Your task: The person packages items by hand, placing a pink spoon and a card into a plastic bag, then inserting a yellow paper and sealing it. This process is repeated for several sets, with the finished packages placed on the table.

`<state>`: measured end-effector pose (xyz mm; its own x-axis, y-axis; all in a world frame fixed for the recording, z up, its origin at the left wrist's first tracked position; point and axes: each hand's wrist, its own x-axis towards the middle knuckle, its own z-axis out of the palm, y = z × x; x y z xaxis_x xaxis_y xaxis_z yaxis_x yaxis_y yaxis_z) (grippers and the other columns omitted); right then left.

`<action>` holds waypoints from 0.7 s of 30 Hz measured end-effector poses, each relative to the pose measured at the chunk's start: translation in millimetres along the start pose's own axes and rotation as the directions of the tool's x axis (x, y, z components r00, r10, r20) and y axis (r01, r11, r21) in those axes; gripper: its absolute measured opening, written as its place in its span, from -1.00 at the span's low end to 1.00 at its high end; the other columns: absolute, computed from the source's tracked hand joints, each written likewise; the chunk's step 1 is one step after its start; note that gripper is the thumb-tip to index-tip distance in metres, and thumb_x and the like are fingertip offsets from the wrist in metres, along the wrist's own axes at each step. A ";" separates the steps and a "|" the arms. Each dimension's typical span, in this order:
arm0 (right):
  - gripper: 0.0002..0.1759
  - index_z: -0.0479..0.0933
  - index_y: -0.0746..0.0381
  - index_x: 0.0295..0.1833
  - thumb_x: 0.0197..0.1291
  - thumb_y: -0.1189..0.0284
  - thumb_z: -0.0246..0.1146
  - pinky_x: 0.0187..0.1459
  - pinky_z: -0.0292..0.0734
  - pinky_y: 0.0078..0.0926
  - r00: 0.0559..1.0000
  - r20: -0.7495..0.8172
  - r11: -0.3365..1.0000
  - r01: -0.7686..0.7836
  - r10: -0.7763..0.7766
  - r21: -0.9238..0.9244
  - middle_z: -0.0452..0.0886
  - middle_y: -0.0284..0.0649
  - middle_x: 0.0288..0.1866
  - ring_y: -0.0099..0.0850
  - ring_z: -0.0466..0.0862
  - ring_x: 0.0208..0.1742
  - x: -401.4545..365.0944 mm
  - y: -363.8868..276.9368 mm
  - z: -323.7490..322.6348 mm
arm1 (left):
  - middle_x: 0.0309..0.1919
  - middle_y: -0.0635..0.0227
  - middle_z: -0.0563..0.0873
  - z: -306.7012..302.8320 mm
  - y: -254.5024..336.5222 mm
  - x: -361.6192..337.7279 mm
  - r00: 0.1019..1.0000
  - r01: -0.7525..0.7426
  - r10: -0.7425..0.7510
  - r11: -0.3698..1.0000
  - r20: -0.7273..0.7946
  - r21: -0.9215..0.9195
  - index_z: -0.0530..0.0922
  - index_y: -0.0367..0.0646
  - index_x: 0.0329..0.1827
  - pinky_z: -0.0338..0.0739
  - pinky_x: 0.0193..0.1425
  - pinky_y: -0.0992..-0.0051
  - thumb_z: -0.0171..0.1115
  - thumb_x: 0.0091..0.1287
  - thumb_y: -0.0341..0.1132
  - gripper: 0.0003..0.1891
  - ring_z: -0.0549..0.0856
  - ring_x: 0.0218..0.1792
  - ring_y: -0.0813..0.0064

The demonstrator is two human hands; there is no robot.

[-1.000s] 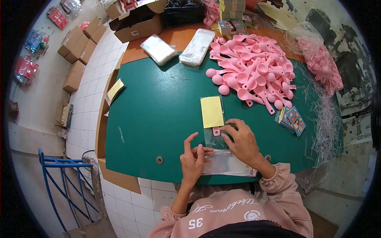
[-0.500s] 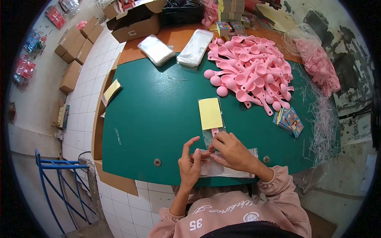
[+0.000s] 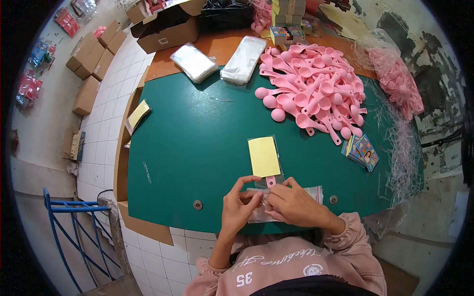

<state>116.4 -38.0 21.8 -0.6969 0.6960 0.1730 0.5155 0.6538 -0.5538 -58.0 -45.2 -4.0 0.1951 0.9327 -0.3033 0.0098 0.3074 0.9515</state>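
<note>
Near the front edge of the green table, my left hand [image 3: 239, 204] and my right hand [image 3: 295, 203] meet over the open end of a clear plastic bag. In the bag are a yellow card [image 3: 264, 156] and a pink spoon, whose handle end [image 3: 270, 181] shows below the card. Both hands have their fingers closed on the bag's plastic. Beneath them lies a stack of clear bags [image 3: 314, 195], partly covered by my right hand. A large heap of pink spoons [image 3: 321, 89] sits beyond, to the right.
Picture cards [image 3: 366, 152] lie right of the hands. Two stacks of clear bags [image 3: 194, 63] [image 3: 243, 60] stand at the back. A yellow-card packet [image 3: 138, 116] rests on the left edge. Crumpled plastic [image 3: 400, 148] runs along the right side. A blue metal frame [image 3: 79, 206] stands at left.
The bag with the yellow card has moved slightly toward me. The left fingers, raised and apart before, have closed on the plastic beside the right hand.
</note>
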 end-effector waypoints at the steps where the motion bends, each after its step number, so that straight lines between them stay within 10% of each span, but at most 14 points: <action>1: -0.79 0.41 0.21 -0.37 0.00 0.32 0.25 -0.20 0.25 -0.39 1.000 0.000 1.000 -0.003 0.003 0.001 0.39 -0.24 -0.39 -0.36 0.43 -0.29 -3.4 1.1 -4.8 | -0.39 0.27 0.68 -0.8 -1.8 0.5 1.000 0.002 -0.002 1.000 0.002 0.000 0.38 -0.27 0.08 0.53 -0.30 0.67 0.11 0.26 -0.52 -0.69 0.63 -0.37 0.65; 7: -0.80 0.45 0.32 -0.31 0.01 0.47 0.30 -0.22 0.40 -0.43 0.990 0.130 0.749 -0.046 -0.054 0.661 0.50 -0.22 -0.36 -0.37 0.52 -0.32 -46.0 68.7 -113.6 | -0.36 0.24 0.68 -4.0 2.3 -4.0 0.999 0.027 -0.026 0.996 0.019 -0.080 0.51 -0.34 -0.10 0.58 -0.26 0.64 0.06 0.30 -0.49 -0.83 0.67 -0.36 0.57; 9: -0.74 0.48 0.33 -0.20 -0.09 0.59 0.30 -0.17 0.43 -0.41 0.928 -0.087 0.669 -0.195 0.363 0.717 0.53 -0.10 -0.29 -0.27 0.55 -0.23 -85.1 122.7 -144.5 | -0.35 0.23 0.68 -3.5 0.6 -4.2 0.999 0.036 -0.035 0.993 0.015 -0.109 0.56 -0.36 -0.13 0.59 -0.26 0.63 0.04 0.32 -0.49 -0.83 0.69 -0.33 0.54; 10: -0.66 0.45 0.33 -0.13 -0.11 0.60 0.28 -0.12 0.43 -0.36 0.774 -0.385 0.862 -0.482 0.503 0.155 0.52 -0.03 -0.20 -0.17 0.53 -0.17 -100.6 145.8 -143.3 | -0.35 0.23 0.68 -3.3 0.2 -4.6 0.999 0.033 -0.031 0.993 0.018 -0.111 0.56 -0.36 -0.13 0.59 -0.26 0.63 0.04 0.32 -0.49 -0.83 0.69 -0.33 0.54; 11: -0.59 0.42 0.33 -0.06 -0.13 0.62 0.26 -0.06 0.42 -0.31 0.629 -0.689 0.565 -0.735 0.361 -0.375 0.52 0.04 -0.11 -0.07 0.52 -0.12 -105.6 160.9 -142.7 | -0.35 0.23 0.68 -3.2 0.2 -3.6 0.999 0.042 -0.041 0.992 0.007 -0.121 0.55 -0.36 -0.15 0.59 -0.25 0.62 0.04 0.32 -0.48 -0.84 0.69 -0.33 0.54; 14: -0.38 0.31 0.28 0.10 -0.19 0.58 0.31 0.07 0.36 -0.27 0.589 -0.531 0.487 -0.806 0.609 -0.336 0.40 0.06 -0.01 -0.03 0.43 0.04 -78.7 95.0 -113.1 | -0.35 0.22 0.68 1.0 -0.1 -4.0 0.998 0.054 -0.059 0.981 -0.025 -0.186 0.55 -0.36 -0.17 0.59 -0.26 0.62 0.03 0.32 -0.48 -0.84 0.68 -0.33 0.56; 17: -0.24 0.27 0.18 0.16 -0.28 0.53 0.39 0.06 0.37 -0.22 0.939 -0.181 0.955 -0.295 0.292 0.010 0.36 -0.04 -0.09 -0.10 0.44 0.01 -26.9 29.1 -55.7 | -0.35 0.22 0.68 8.3 1.8 -7.8 0.998 0.056 -0.065 0.957 -0.025 -0.286 0.55 -0.35 -0.18 0.57 -0.28 0.65 0.04 0.32 -0.46 -0.84 0.68 -0.35 0.56; 21: -0.49 0.42 0.19 -0.02 -0.19 0.54 0.38 -0.12 0.44 -0.36 0.930 -0.222 0.949 -0.252 0.292 0.190 0.33 -0.11 -0.13 -0.24 0.48 -0.14 -18.4 9.0 4.5 | -0.38 0.21 0.68 4.3 6.4 -18.3 0.998 0.046 -0.034 0.960 0.046 -0.276 0.54 -0.35 -0.18 0.56 -0.30 0.64 0.02 0.34 -0.43 -0.83 0.68 -0.37 0.54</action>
<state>131.6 -46.2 10.0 -0.3868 0.9043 0.1803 0.5701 0.3883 -0.7241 -57.3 -61.1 7.9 0.2397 0.9120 -0.3330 -0.2528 0.3898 0.8855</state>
